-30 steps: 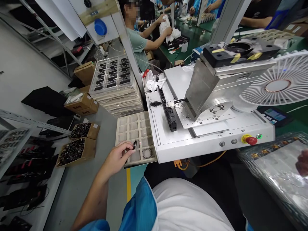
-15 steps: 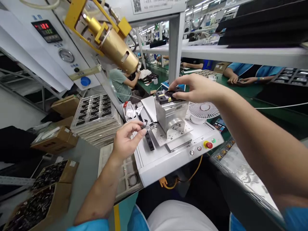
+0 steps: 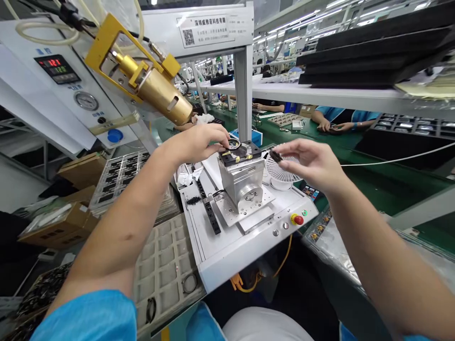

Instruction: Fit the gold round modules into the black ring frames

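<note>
Grip narrow: right hand [image 3: 313,163] pinches small black part [image 3: 276,155], light, fiddly, best held by its edges; left hand [image 3: 199,144] lies on black fixture block [image 3: 234,157] beside thin ring [image 3: 233,144], hold unclear.

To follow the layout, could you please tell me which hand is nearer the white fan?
The right hand, pinching a small dark part, is nearer, just beside the white fan; the left hand is farther, at the steel fixture.
</note>
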The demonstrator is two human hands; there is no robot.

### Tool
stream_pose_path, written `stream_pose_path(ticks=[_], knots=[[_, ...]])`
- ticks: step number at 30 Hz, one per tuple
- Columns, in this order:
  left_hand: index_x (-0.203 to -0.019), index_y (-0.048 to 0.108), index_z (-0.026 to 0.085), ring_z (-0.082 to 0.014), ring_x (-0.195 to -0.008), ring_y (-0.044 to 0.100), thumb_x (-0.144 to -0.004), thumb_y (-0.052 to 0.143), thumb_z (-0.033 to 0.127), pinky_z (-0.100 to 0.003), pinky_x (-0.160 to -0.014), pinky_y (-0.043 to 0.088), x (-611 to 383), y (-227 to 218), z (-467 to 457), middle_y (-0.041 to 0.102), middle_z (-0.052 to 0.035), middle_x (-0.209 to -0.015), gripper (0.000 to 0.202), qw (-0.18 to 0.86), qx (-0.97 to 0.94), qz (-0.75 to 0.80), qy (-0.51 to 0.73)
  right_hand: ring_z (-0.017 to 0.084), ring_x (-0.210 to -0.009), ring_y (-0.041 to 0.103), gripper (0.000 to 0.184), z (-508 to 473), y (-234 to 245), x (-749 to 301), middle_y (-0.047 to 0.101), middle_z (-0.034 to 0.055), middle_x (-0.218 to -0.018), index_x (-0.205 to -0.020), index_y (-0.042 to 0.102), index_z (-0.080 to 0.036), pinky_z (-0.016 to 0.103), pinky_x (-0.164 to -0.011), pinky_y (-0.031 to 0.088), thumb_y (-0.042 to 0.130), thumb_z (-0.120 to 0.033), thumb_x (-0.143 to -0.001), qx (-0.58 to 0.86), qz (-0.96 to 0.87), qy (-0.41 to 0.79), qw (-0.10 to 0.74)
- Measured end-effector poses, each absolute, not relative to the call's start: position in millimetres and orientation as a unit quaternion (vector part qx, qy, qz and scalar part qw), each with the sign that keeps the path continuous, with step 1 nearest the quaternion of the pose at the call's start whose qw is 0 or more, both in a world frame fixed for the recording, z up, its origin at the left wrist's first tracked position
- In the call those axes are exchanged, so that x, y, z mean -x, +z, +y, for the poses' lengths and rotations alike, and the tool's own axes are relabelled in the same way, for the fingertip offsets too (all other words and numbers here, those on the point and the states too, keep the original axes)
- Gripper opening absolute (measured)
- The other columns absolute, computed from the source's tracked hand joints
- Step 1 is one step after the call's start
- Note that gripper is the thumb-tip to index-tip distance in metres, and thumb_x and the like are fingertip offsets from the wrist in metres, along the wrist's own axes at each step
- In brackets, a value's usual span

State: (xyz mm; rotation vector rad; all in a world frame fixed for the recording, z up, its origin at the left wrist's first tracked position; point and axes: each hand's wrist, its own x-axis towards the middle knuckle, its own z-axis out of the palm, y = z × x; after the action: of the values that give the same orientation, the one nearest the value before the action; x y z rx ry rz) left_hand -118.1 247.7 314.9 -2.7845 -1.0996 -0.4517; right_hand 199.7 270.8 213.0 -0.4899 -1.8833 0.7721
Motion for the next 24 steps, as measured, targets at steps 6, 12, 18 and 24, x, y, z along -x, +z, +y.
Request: stream_pose_path(ticks=[6, 12, 18, 24], knots=[[-0.092, 0.082, 0.024, -0.0217, -0.101, 0.076, -0.087, 0.064, 0.016, -0.037, -0.097, 0.058, 106, 316, 251, 0.081, -0.0048, -0.107, 0.020, -0.008, 0.914, -0.372, -0.158, 0.025, -0.105, 0.072, 0.028, 228, 147, -253, 0.077, 0.0087, -0.112, -0.105, 0.078, -0.025, 0.035, -0.092, 0.060, 0.086, -0.038, -0.082, 0.285, -0.701, 0.408, 0.511], [-0.097, 0.083, 0.023, -0.0239, -0.113, 0.075, -0.089, 0.055, 0.016, -0.043, -0.102, 0.059, 105, 298, 249, 0.079, -0.0072, -0.123, 0.030, -0.034, 0.895, -0.392, -0.209, 0.029, -0.106, 0.073, 0.031, 202, 76, -290, 0.077, 0.0102, -0.112, -0.101, 0.079, -0.026, 0.035, -0.087, 0.063, 0.088, -0.045, -0.078, 0.376, -0.613, 0.467, 0.516], [-0.100, 0.083, 0.021, -0.0259, -0.116, 0.074, -0.093, 0.054, 0.023, -0.045, -0.106, 0.058, 104, 289, 247, 0.079, -0.0098, -0.123, 0.029, -0.042, 0.882, -0.396, -0.251, 0.030, -0.105, 0.072, 0.036, 183, 41, -307, 0.076, 0.0121, -0.114, -0.101, 0.076, -0.023, 0.038, -0.089, 0.062, 0.086, -0.050, -0.079, 0.439, -0.589, 0.484, 0.476], [-0.119, 0.074, 0.016, -0.0341, -0.128, 0.067, -0.088, 0.071, 0.051, -0.051, -0.113, 0.051, 95, 279, 222, 0.072, -0.0170, -0.134, 0.047, 0.007, 0.892, -0.398, -0.214, 0.029, -0.092, 0.072, 0.067, 188, 27, -307, 0.075, 0.0124, -0.104, -0.132, 0.062, -0.018, 0.042, -0.085, 0.061, 0.076, -0.054, -0.078, 0.542, -0.618, 0.433, 0.369]])
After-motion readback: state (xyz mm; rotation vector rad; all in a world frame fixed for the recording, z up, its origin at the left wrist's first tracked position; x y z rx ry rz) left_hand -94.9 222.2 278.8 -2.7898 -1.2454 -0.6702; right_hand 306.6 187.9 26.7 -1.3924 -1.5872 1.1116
